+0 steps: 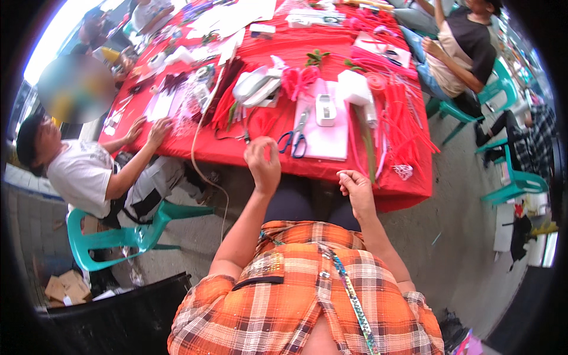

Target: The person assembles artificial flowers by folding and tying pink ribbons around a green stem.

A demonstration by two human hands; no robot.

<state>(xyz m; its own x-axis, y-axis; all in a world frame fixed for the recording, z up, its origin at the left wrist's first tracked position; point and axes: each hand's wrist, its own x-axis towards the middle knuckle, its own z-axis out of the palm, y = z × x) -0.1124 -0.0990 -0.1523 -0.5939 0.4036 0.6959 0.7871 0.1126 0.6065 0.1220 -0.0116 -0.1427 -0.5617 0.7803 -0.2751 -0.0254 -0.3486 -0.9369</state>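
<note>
My left hand is raised at the table's front edge, fingers curled toward the thumb. My right hand is just off the same edge, thumb and forefinger pinched together. Anything in either hand is too small to make out. Beyond my left hand lie scissors with dark blue handles, partly on a pale pink sheet. A small white device with a dark slot rests on that sheet. Past my right hand, long pink fuzzy stems spread over the red tablecloth beside a green strip.
Further back are a white block, a grey-white rounded tool and pink loops. A pale cord hangs off the table. A person sits at left on a green chair; another person sits at right.
</note>
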